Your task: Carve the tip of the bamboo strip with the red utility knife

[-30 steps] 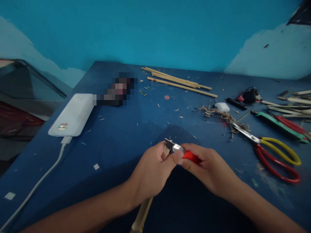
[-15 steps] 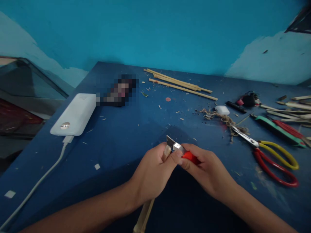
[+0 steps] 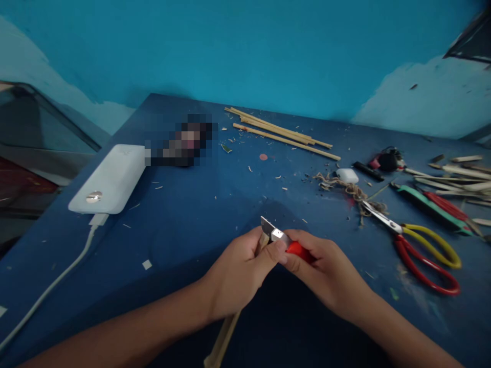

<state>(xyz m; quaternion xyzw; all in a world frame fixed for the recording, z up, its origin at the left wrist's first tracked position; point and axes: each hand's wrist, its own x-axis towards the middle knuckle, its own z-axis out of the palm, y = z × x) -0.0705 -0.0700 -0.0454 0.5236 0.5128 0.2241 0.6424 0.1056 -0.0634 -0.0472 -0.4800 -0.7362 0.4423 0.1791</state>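
My left hand (image 3: pixel 240 273) is closed around a pale bamboo stick (image 3: pixel 223 335), whose lower part runs down toward the bottom edge. The stick's upper end shows just above my left fingers. In my right hand (image 3: pixel 322 268) is a red-handled utility knife (image 3: pixel 299 251), gripped near its metal head. Its short blade lies against the top end of the stick. My left thumb presses on the knife beside the metal head. Most of the knife's handle is hidden inside my right hand.
Several thin bamboo sticks (image 3: pixel 284 134) lie at the back of the blue table (image 3: pixel 184 214). To the right are scissors (image 3: pixel 395 227), twine (image 3: pixel 355 191), a white case (image 3: pixel 347 176), a green tool (image 3: pixel 431 207) and wood pieces. A power bank (image 3: pixel 111 179) with a cable is left. Shavings are scattered about.
The blade has tilted slightly and now covers more of the stick's top end. Both hands keep their grips. The whole view has shifted a little.
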